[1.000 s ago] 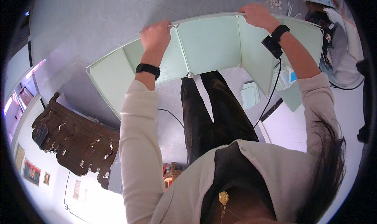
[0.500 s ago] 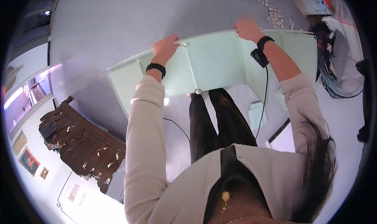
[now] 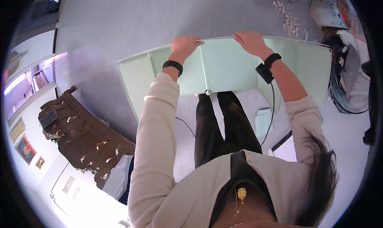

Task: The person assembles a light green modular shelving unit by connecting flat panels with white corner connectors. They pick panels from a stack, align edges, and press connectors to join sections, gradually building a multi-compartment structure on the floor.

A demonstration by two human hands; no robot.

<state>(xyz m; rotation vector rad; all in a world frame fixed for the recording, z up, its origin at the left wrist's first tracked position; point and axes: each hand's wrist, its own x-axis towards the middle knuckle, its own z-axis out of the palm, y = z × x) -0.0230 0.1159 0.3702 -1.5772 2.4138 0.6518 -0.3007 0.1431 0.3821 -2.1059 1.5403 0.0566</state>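
Two hands, left hand point(image 3: 184, 45) and right hand point(image 3: 250, 41), gripped the pale green folding panel point(image 3: 227, 64) along its top edge; its hinged outer leaves could swing and slip free.

A dark carved wooden cabinet point(image 3: 81, 138) stands at the left against a pale wall, with a white bag or cloth point(image 3: 117, 182) just beside its lower end. Small framed pictures point(image 3: 26, 150) hang on the wall further left. On the grey floor point(image 3: 131, 24) at the upper right lies a cluster of small white round pieces point(image 3: 288, 20), near a crumpled plastic bag point(image 3: 329, 8). Lower right, a small pale green panel point(image 3: 263, 122) and a flat white board with a dark edge point(image 3: 285, 148) lie on the floor.
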